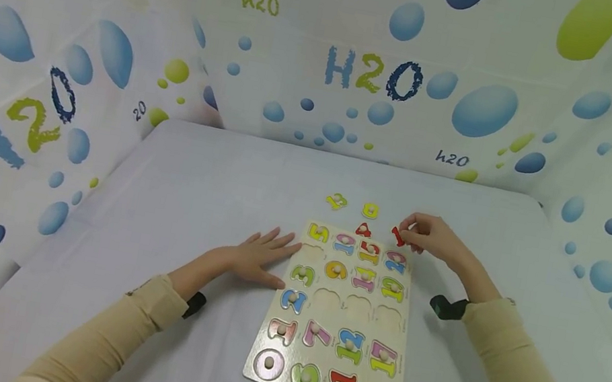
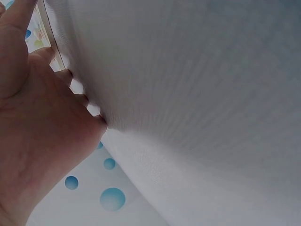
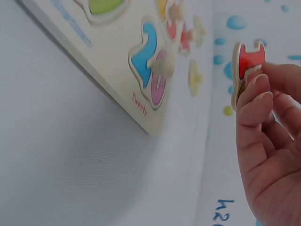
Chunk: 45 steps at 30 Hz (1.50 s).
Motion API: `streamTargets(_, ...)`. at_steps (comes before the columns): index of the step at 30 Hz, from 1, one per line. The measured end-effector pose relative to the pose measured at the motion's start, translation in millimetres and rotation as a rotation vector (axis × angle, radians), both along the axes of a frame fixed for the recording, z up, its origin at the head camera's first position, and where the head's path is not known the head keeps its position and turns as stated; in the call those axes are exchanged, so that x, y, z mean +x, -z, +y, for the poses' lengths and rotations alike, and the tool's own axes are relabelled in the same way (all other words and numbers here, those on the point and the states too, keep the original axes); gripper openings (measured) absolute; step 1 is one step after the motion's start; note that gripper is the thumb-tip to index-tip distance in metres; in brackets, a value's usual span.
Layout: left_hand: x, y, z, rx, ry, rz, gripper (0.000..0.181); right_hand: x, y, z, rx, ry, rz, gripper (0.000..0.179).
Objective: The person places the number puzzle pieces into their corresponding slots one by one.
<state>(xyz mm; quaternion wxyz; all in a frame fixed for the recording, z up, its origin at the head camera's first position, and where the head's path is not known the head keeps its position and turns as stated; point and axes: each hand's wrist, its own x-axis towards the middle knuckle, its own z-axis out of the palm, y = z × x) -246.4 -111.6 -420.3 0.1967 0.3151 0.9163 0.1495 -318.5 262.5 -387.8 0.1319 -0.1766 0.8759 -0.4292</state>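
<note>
My right hand pinches a red number puzzle piece just beyond the far right corner of the wooden number board. In the right wrist view this piece stands on edge between thumb and fingers, its lower part covered by the fingertips. My left hand lies palm down with fingers spread, its fingertips and thumb right at the board's left edge. Knobbed number pieces fill most of the board. Bare recesses show in a middle row and near the upper left.
Beyond the board's far edge lie a yellow piece, a second yellow piece and a red piece. A white cloth covers the table. Printed curtains with bubbles and lettering enclose the back and sides.
</note>
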Motion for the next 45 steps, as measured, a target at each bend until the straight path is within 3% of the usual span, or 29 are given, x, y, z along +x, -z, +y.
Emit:
streamTargets(6,0.4,-1.4,-1.8,0.004,0.002,0.022,0.083,36.5,-5.3,1,0.010,-0.237,-0.070,0.013)
streamTargets(13,2.9,-4.1,-1.2,0.014,-0.005,0.003,0.083,70.4,9.2,-1,0.085,-0.418,-0.127,0.008)
streamTargets(20,0.5,-1.1,-0.5,-0.005,-0.010,0.010,0.083,85.7,20.1,-7,0.151,-0.454,-0.090,0.005)
streamTargets(32,-0.4,1.9,1.1,-0.001,-0.002,0.001,0.084,95.0,17.5,-13,0.193,-0.431,-0.083,0.006)
streamTargets(36,0.2,1.4,2.4,0.004,0.000,0.000,0.084,91.7,13.7,-13,0.213,-0.476,-0.113,0.005)
streamTargets(40,0.5,1.6,2.5,0.008,0.001,-0.002,0.084,68.5,2.4,-8,0.222,-0.500,-0.148,0.011)
streamTargets(42,0.6,1.6,2.0,0.005,0.000,0.000,0.084,46.8,-3.3,-6,0.190,-0.447,-0.144,0.018)
streamTargets(45,1.2,1.0,1.5,0.003,-0.005,-0.001,0.083,10.1,-7.7,-6,0.116,-0.276,-0.128,0.026)
